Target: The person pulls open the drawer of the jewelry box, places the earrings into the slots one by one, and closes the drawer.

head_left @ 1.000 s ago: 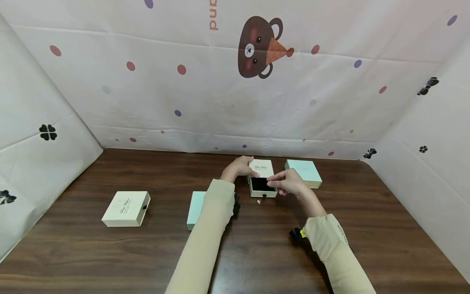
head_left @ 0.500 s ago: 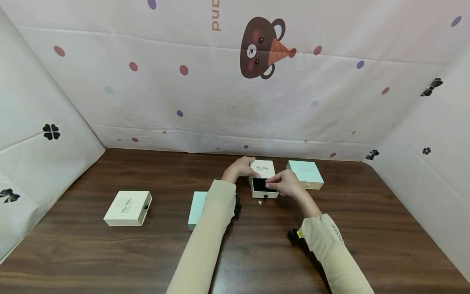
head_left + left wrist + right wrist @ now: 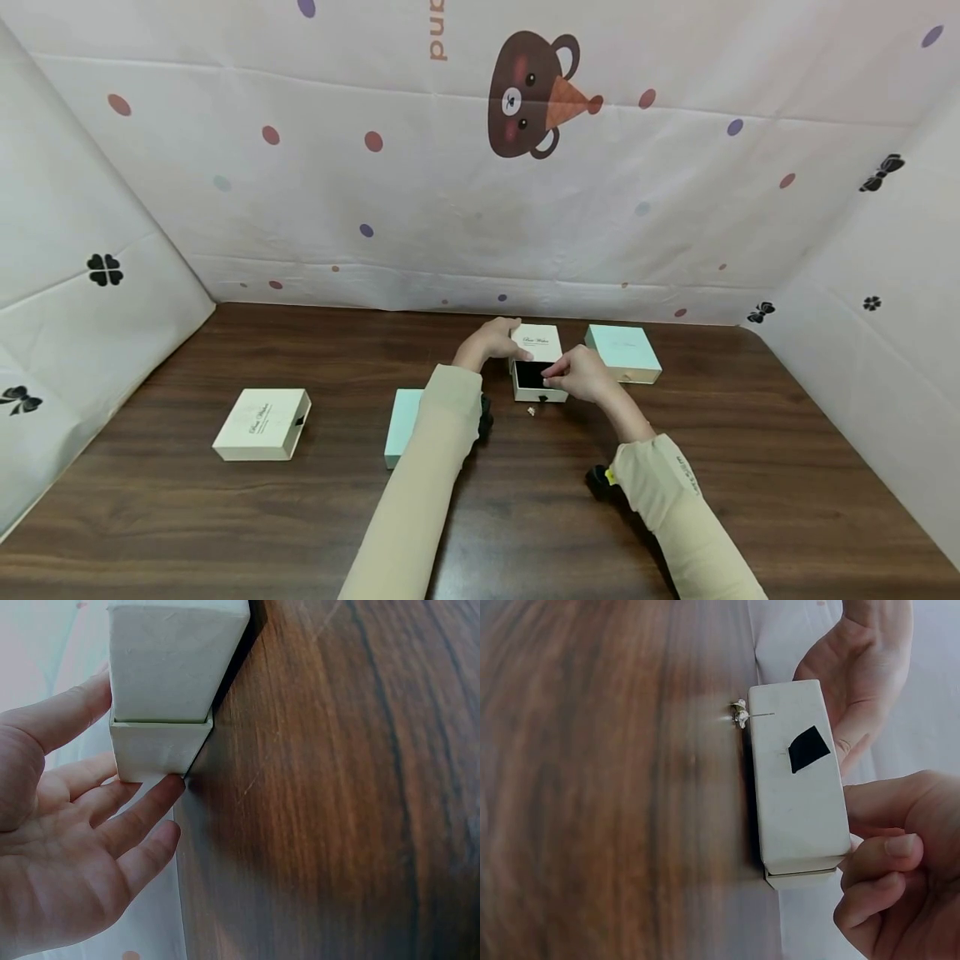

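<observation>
A: What lay nearest on the table [image 3: 517,517]?

B: The near blue box [image 3: 401,427], half hidden under the left sleeve [image 3: 426,475], and, well apart from it, the left box [image 3: 258,422], which looked closed. I couldn't see into either.

A: Then?

B: A trinket [image 3: 531,411], on the table just beside the front of the pulled-out drawer [image 3: 799,799].

A: And inside that drawer?

B: Black lining [image 3: 529,374]. The right hand [image 3: 587,375] had its thumb and forefinger together over it, other fingers curled; whether it pinched anything, I couldn't tell.

A: The left hand [image 3: 490,342]?

B: Grasping the middle box [image 3: 538,337], thumb nearer the person, fingers at the back end. The drawer stuck out of that box towards the person.

A: Farther off?

B: Near the middle box, to its right, stood the far blue box [image 3: 622,350], contents hidden. Behind rose a white backdrop [image 3: 420,192] with a printed bear [image 3: 525,96].
</observation>
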`<state>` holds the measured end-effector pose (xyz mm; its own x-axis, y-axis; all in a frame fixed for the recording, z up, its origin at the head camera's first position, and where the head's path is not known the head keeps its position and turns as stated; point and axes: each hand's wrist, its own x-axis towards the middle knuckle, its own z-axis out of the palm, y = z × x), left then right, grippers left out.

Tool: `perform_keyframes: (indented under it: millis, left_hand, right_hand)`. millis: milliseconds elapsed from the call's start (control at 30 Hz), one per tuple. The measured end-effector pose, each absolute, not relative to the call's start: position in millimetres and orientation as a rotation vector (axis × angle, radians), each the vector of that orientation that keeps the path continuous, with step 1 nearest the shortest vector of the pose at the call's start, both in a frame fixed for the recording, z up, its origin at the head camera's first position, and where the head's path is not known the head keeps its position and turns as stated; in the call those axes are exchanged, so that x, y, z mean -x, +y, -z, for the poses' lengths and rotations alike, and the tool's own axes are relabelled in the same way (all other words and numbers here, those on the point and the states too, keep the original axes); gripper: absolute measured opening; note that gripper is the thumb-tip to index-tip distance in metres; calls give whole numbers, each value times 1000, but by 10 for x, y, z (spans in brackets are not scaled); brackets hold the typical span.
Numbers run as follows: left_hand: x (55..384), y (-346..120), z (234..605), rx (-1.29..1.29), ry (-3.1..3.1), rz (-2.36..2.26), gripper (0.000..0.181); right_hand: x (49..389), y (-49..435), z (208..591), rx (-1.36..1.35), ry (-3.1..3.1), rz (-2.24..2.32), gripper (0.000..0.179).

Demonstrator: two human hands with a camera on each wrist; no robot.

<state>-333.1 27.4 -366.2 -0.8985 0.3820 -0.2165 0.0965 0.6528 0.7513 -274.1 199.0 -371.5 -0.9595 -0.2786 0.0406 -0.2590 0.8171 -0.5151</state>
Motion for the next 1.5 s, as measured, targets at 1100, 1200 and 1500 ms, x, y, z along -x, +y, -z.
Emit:
perform_keyframes:
  millis: [1100,1200,1500]
  left_hand:
    - [3301,272,3648,-376,2503,-1125,77]
    - [3292,273,3641,-378,2505,-1124,77]
    - [3281,276,3637,-387,2523,-1117,76]
  right_hand:
    - [2575,2024,3616,164,2657,1216,20]
    - [2536,2031,3623,160,2646,1226,19]
    - [2468,2039,3658,214,2673,1146,17]
